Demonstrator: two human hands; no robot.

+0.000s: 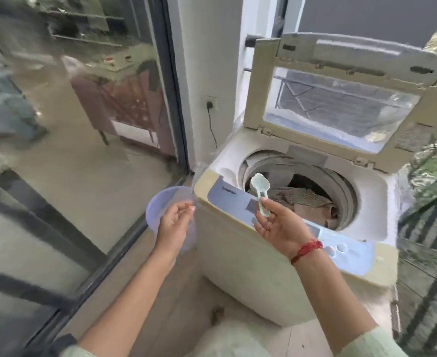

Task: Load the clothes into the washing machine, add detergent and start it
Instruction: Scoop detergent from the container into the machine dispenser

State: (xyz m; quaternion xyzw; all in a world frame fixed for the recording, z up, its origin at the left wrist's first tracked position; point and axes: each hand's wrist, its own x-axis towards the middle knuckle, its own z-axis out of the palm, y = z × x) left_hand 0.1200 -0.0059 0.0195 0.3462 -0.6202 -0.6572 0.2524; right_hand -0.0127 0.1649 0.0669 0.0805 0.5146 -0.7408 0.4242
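- The washing machine (238, 253) – a cream top-loader – fills the centre and right of the frame, standing on a pale tiled floor (181, 292).
- Its lid (263, 86) is tipped up and back, with a clear window in the middle.
- The clothes (305, 202), brownish and beige, lie in the open drum, right of centre.
- The right hand (276, 225) is over the blue control panel (227, 197) at the machine's near edge. Its grip is a light pinch: thumb and fingertips hold the handle of a pale green scoop (260, 188), the other fingers loose. The scoop's bowl points up, at the drum's near-left rim.
- A red thread band (307, 249) circles that wrist.
- The left hand (175, 222), left of the machine, has its fingers curled on a translucent lilac tub (158, 202), held in the air – the exact hold is blurred.
- A glass sliding door (70, 124) takes up the left of the frame, with a room and furniture showing through it.
- On the white wall, upper centre, a wall socket (210, 101) has a plug in it and a black cable (212, 130) hanging down.
- A dark metal railing (431, 228) runs along the right edge, greenery behind it.
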